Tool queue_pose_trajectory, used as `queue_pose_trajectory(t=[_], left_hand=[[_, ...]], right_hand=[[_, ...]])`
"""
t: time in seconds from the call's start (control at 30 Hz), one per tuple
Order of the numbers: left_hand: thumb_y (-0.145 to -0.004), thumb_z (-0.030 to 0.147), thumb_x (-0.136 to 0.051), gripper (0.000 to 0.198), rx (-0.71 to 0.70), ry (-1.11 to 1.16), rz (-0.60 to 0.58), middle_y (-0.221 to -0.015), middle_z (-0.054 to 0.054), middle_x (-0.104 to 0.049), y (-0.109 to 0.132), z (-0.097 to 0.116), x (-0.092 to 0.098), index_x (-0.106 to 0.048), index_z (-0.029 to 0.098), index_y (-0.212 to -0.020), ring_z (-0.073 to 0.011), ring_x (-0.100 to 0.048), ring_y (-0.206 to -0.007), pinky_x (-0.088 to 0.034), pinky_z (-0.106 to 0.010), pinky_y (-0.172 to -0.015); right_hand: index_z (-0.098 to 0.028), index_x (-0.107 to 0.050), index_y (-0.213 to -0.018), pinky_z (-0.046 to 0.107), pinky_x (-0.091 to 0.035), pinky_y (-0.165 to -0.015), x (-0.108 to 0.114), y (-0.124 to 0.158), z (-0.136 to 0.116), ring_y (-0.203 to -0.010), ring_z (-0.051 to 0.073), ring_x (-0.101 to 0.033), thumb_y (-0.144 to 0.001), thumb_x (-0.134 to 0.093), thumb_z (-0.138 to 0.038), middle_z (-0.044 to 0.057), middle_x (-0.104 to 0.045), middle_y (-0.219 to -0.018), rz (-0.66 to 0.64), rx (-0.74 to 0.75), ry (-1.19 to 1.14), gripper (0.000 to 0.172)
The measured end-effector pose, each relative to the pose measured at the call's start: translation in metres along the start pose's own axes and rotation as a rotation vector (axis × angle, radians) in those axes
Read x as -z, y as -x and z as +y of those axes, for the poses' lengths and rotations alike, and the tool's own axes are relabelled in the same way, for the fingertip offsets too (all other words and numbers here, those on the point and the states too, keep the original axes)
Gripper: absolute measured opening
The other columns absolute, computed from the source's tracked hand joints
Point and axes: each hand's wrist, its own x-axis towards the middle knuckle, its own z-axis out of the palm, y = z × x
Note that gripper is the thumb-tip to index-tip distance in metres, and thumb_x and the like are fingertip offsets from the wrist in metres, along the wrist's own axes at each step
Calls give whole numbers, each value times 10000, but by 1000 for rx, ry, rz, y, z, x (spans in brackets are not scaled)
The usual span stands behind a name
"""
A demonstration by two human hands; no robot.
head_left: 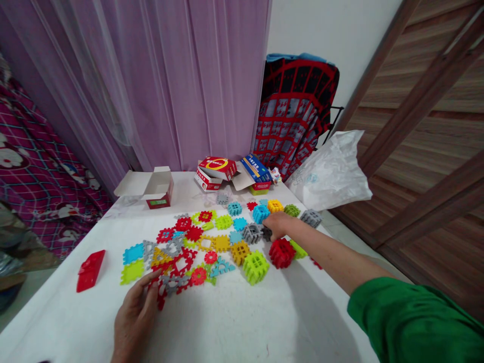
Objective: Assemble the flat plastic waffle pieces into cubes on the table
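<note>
My left hand rests at the near left edge of a pile of flat toothed interlocking blocks. Its thumb and forefinger are slightly apart, tips beside a red block piece; whether they touch it I cannot tell. Across the table, my right hand is closed, fingers down on a dark grey block piece, mostly covered by the hand. Right beside it are a grey block cube and a blue block cube. Nearer me stand a red block cube and a lime green block cube.
A red plastic piece lies at the left. An open carton, a red box and a blue box stand along the back. A white plastic bag is at the right edge, before a wooden wardrobe.
</note>
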Motion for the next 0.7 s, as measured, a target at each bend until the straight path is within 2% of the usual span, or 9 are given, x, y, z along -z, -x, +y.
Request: queue_pose_trajectory(t=[0.2,0.43,0.53,0.7], left_hand=[[-740,574,-578,484,-15,-5,-4,-1146,-90,-711,0,0,0,-705,223,-1047,-305,-645,-1117,-465,-501,-1036],[-745,570,-578,480,-29,13,1,-1128,-88,-716,0,1,-2,-708,215,-1041,-295,-657,-1090,-487,-477,-1015],[-753,556,-575,460,-41,0,2,-1122,-80,-720,0,1,-1,-711,221,-1037,-286,-662,-1081,-490,-462,-1015],[-769,556,-560,441,-61,-24,-6,-1123,-67,-723,-2,-4,-2,-715,241,-1036,-280,-664,-1081,-496,-445,-1010]], right_hand=[[-156,-714,-1097,343,-504,-801,-2,6,3,-1065,325,-663,-706,-751,-404,176,-710,-1141,29,7,0,465],[-175,-697,-1125,341,-497,-783,-2,12,14,-1046,320,-668,-695,-715,-432,150,-715,-1136,69,-6,-25,501],[-195,-702,-1102,336,-491,-763,6,19,16,-1022,316,-676,-680,-704,-446,132,-725,-1109,81,-17,-37,492],[-194,-708,-1061,330,-477,-732,33,39,13,-982,313,-681,-689,-666,-458,138,-736,-1060,125,-33,-44,458]])
